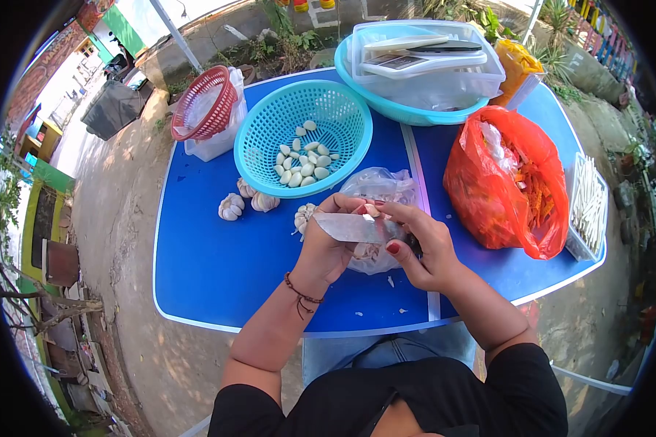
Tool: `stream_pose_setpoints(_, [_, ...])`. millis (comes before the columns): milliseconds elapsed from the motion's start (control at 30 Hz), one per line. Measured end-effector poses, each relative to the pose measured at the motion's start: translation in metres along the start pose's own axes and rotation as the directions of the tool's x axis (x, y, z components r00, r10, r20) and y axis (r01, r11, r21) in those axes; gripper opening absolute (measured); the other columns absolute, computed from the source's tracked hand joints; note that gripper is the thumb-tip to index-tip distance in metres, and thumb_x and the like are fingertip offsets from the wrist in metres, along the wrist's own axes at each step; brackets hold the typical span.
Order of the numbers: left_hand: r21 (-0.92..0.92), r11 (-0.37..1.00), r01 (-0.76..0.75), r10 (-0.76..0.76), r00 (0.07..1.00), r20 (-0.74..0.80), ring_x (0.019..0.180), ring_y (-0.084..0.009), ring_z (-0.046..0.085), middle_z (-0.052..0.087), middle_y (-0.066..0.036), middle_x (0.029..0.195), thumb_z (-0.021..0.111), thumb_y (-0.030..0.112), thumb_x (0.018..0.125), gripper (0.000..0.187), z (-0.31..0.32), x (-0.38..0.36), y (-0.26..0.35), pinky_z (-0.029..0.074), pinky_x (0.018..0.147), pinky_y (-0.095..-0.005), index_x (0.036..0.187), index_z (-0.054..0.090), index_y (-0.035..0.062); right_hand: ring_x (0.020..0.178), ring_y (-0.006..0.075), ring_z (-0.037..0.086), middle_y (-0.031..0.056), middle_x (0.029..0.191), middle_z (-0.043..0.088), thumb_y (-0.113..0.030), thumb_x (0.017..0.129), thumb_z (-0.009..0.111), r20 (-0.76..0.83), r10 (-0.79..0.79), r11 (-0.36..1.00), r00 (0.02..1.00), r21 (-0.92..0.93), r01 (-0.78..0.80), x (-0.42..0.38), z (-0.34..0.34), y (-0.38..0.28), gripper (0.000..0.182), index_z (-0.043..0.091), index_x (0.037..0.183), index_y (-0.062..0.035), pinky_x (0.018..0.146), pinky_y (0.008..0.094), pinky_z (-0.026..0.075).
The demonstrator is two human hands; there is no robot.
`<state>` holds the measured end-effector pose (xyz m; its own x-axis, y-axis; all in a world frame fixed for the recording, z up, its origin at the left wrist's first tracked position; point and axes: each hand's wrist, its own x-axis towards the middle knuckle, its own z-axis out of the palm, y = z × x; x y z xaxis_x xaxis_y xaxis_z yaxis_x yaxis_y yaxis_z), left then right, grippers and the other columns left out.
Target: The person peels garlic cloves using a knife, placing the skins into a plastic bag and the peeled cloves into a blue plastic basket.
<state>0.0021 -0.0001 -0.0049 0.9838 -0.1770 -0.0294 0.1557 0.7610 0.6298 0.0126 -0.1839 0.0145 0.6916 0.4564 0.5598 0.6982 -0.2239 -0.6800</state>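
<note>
My left hand [330, 244] is closed around a small garlic clove [372, 210], with its fingertips meeting those of the other hand. My right hand [428, 251] grips a knife [353, 228], whose wide blade points left across my left palm. Beneath both hands lies a clear plastic bag [375, 261] with peelings in it. A turquoise basket [251, 138] behind my hands holds several peeled white cloves [307, 170]. Whole garlic bulbs [231, 207] rest on the table left of my hands, and another bulb [301, 217] sits partly behind my left wrist.
On the blue table [219, 273] stand a red plastic bag [481, 197] of orange-red pieces, a box of white sticks [587, 207], a yellow packet [517, 71], a turquoise basin [408, 113] with clear containers [426, 76], and a red basket [205, 102] at the back left.
</note>
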Motion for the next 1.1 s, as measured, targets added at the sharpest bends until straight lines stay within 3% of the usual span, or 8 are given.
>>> stream_pose_setpoints(233, [0.066, 0.998, -0.012, 0.013, 1.000, -0.026, 0.092, -0.0164, 0.066, 0.064, -0.009, 0.101, 0.063, -0.002, 0.085, 0.015, -0.002, 0.000, 0.000, 0.058, 0.077, -0.0284, 0.097, 0.057, 0.0049, 0.058, 0.0205, 0.052, 0.0112, 0.083, 0.060, -0.022, 0.090, 0.059, 0.002, 0.001, 0.998, 1.000, 0.067, -0.001, 0.000, 0.000, 0.006, 0.038, 0.056, 0.123, -0.0047, 0.054, 0.0293, 0.042])
stream_pose_setpoints(633, [0.051, 0.998, -0.028, 0.030, 0.999, -0.040, 0.092, -0.0158, 0.065, 0.064, -0.008, 0.101, 0.065, -0.001, 0.084, 0.016, 0.000, -0.001, -0.001, 0.058, 0.079, -0.0277, 0.097, 0.057, 0.0048, 0.058, 0.0208, 0.053, 0.0105, 0.083, 0.060, -0.020, 0.089, 0.059, 0.010, 0.004, 0.999, 1.000, 0.054, -0.005, 0.000, 0.001, 0.007, 0.038, 0.056, 0.124, -0.0063, 0.054, 0.0295, 0.043])
stream_pose_setpoints(767, [0.056, 0.998, -0.035, 0.037, 0.999, -0.027, 0.094, -0.0169, 0.065, 0.063, -0.009, 0.103, 0.064, -0.003, 0.084, 0.015, -0.003, 0.000, -0.001, 0.057, 0.082, -0.0289, 0.095, 0.058, 0.0040, 0.061, 0.0215, 0.054, 0.0109, 0.084, 0.060, -0.017, 0.089, 0.059, 0.036, 0.043, 0.998, 0.998, 0.054, -0.045, 0.002, -0.002, 0.003, 0.036, 0.056, 0.123, -0.0057, 0.057, 0.0301, 0.043])
stream_pose_setpoints(867, [0.131, 0.989, -0.069, 0.083, 0.991, -0.106, 0.089, -0.0201, 0.067, 0.064, -0.013, 0.101, 0.062, -0.002, 0.085, 0.014, 0.000, 0.000, -0.004, 0.058, 0.078, -0.0279, 0.096, 0.054, 0.0019, 0.065, 0.0225, 0.055, 0.0120, 0.086, 0.060, -0.013, 0.089, 0.058, 0.052, 0.077, 0.994, 0.996, 0.080, -0.081, 0.002, -0.003, 0.002, 0.035, 0.057, 0.122, -0.0045, 0.059, 0.0307, 0.044])
stream_pose_setpoints(1033, [0.193, 0.976, -0.102, 0.119, 0.990, -0.079, 0.093, -0.0169, 0.065, 0.065, -0.011, 0.104, 0.067, 0.001, 0.084, 0.019, -0.004, 0.000, -0.005, 0.055, 0.084, -0.0288, 0.102, 0.060, 0.0002, 0.072, 0.0239, 0.059, 0.0136, 0.089, 0.061, -0.009, 0.090, 0.056, 0.006, 0.088, 0.991, 0.996, 0.101, -0.088, 0.002, 0.001, 0.001, 0.031, 0.057, 0.121, -0.0018, 0.066, 0.0303, 0.046])
stream_pose_setpoints(1100, [0.222, 0.968, -0.116, 0.135, 0.988, -0.073, 0.094, -0.0174, 0.065, 0.065, -0.012, 0.106, 0.066, 0.002, 0.085, 0.021, -0.005, 0.002, -0.005, 0.056, 0.085, -0.0287, 0.106, 0.060, -0.0008, 0.076, 0.0217, 0.060, 0.0136, 0.092, 0.062, -0.009, 0.092, 0.053, 0.030, 0.158, 0.969, 0.987, 0.186, -0.160, 0.004, -0.001, -0.003, 0.029, 0.057, 0.120, -0.0012, 0.069, 0.0295, 0.047])
